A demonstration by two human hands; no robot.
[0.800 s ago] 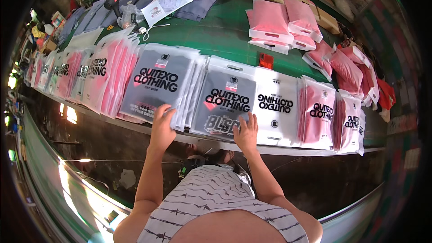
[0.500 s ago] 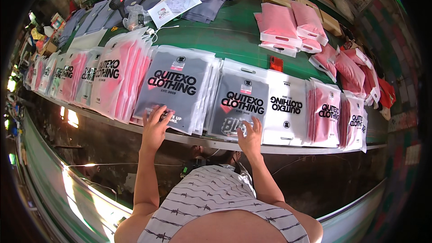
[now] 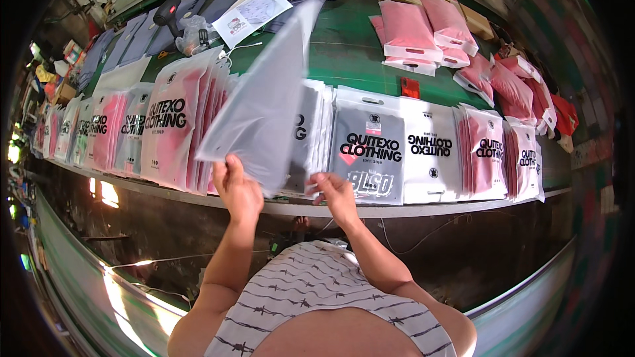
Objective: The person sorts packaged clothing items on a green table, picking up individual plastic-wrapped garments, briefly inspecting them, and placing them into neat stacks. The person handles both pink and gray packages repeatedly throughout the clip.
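A frosted plastic garment bag (image 3: pixel 264 99) stands tilted up and blurred above a stack of similar bags, its plain pale side toward me. At its lower edge my left hand (image 3: pixel 239 192) is closed, fingers and thumb gripping the plastic. My right hand (image 3: pixel 337 197) is beside the lower right corner of the stack, its fingers bent but apart and nothing visible in them. Under the raised bag, the stack of dark grey garments in bags (image 3: pixel 305 119) is partly hidden. Just right lies another bagged dark grey garment (image 3: pixel 370 139) with black lettering and a pink label.
Upright rows of bagged pink garments (image 3: pixel 169 119) line the left of the table. Rightward are a white bag (image 3: pixel 430 152) and bagged pink garments (image 3: pixel 486 152). Beyond are a red object (image 3: pixel 410 87), piled pink packages (image 3: pixel 410 30), a printed sheet (image 3: pixel 253 16), and a black handheld scanner (image 3: pixel 169 14).
The top bag of the grey stack has been lifted by its lower edge and tilted up in my left hand. My right hand has moved left, off the neighbouring bag.
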